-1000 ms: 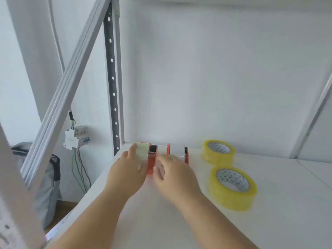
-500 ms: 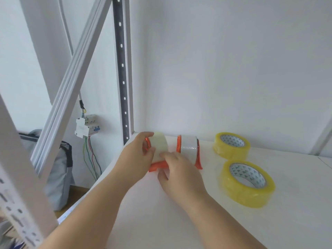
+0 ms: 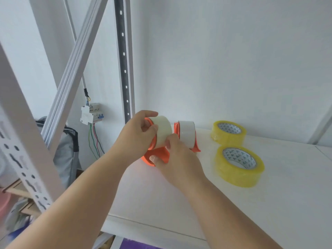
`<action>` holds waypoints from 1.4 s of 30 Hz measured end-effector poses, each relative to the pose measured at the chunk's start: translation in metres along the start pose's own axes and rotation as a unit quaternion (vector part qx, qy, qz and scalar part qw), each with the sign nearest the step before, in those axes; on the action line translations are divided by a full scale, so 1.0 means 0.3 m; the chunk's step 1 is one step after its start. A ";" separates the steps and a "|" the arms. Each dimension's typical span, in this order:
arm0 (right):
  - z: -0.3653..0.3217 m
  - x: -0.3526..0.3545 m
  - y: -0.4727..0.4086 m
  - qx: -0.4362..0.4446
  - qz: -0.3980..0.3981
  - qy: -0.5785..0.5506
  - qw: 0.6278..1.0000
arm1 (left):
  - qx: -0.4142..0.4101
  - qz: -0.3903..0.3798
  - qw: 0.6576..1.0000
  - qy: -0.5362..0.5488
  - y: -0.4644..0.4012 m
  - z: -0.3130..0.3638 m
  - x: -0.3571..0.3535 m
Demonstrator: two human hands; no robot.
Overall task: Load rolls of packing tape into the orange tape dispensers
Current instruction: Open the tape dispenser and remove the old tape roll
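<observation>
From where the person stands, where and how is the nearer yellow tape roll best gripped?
The nearer yellow tape roll lies flat on the white shelf, hole upward. Probably best to come from above with the right hand, thumb in the core, fingers on the outer wall; the near side is unobstructed.

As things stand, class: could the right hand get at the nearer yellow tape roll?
Probably yes. The nearer yellow roll lies flat with open shelf beside the right hand, but that hand first must release the orange dispenser.
</observation>
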State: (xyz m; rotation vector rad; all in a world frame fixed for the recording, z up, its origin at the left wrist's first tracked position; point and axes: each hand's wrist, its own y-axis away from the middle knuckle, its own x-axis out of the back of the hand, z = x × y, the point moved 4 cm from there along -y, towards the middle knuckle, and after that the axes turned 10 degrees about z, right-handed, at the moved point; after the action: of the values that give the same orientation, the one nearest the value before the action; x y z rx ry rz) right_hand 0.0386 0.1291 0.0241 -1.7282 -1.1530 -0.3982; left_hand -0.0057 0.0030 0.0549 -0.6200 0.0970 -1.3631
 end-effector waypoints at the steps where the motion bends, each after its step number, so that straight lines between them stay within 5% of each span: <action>1: -0.004 0.006 0.007 0.007 -0.005 0.002 1.000 | 0.002 0.000 1.000 0.005 0.004 0.003 0.003; 7: -0.028 0.036 0.081 0.066 -0.017 0.017 0.998 | 0.011 0.001 1.000 0.016 0.022 0.042 0.013; 24: 0.053 0.100 0.126 0.215 0.106 0.065 0.969 | 0.125 0.041 0.988 0.074 0.003 0.125 -0.080; 42: 0.106 0.099 0.132 0.212 0.166 -0.041 0.962 | 0.175 0.031 0.982 0.067 -0.047 0.185 -0.120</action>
State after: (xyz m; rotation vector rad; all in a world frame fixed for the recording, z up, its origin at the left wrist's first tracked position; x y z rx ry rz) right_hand 0.0792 0.1688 0.0086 -1.5249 -0.9017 0.1220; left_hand -0.0036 0.0553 0.0976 -0.2281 -0.0171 -1.3200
